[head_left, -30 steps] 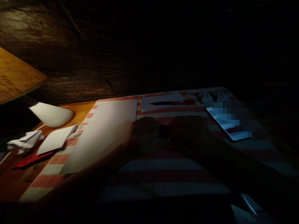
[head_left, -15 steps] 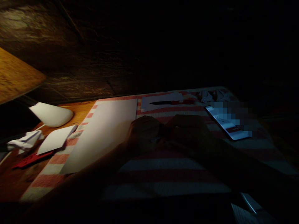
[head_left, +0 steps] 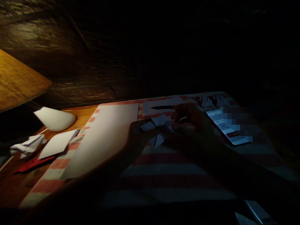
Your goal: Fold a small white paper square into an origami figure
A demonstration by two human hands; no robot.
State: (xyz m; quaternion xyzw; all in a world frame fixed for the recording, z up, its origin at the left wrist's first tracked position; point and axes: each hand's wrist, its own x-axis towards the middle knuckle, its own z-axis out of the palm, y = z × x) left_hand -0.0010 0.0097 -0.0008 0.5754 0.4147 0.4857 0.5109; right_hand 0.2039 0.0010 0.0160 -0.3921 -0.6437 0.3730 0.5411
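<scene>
A small folded white paper (head_left: 160,120) with several pointed flaps spread out is in my left hand (head_left: 136,132), which grips it by its left side above the striped towel. My right hand (head_left: 193,120) is just to the right of the paper, its fingers bent and slightly apart from the thumb. The thumb comes close to the right flap; in the dark I cannot tell if it touches. Behind the hands a knife (head_left: 161,107) lies on a white paper piece (head_left: 148,108), its handle partly hidden by my right hand. A large white sheet (head_left: 103,137) lies left of my left hand.
A red-and-white striped towel (head_left: 161,159) covers the table. On the right lies a lit phone (head_left: 225,125), with folded paper pieces (head_left: 206,100) behind it. A lamp (head_left: 56,118), crumpled paper (head_left: 28,144), a white paper (head_left: 57,143) and a red object (head_left: 34,164) are on the left.
The hands were close together over the paper, mostly hiding it. Now its flaps are spread and visible, and my right hand has lifted away toward the knife's handle.
</scene>
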